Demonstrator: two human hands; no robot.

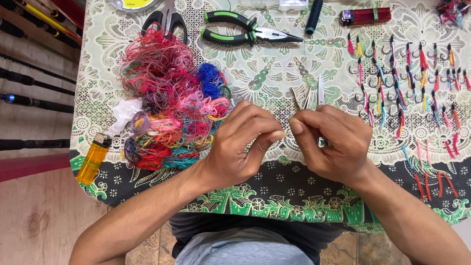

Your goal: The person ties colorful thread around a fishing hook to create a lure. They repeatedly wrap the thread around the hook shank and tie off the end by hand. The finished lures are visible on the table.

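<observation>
Bare left hand [240, 142], right hand [333, 142]: both grips pinched on one thin strand [286, 133] | pliers [245, 28]: one | lighters [93, 159]: two

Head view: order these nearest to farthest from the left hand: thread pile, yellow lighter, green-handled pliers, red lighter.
From the left hand:
1. Thread pile, just beside it on the left.
2. Green-handled pliers, straight up at the far table edge.
3. Yellow lighter, out at the left edge.
4. Red lighter, far top right.

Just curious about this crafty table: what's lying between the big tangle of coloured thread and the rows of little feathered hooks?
In the head view, between the thread tangle and the hooks lie small metal snips on the patterned cloth, with both hands, left hand and right hand, pinched together.
</observation>
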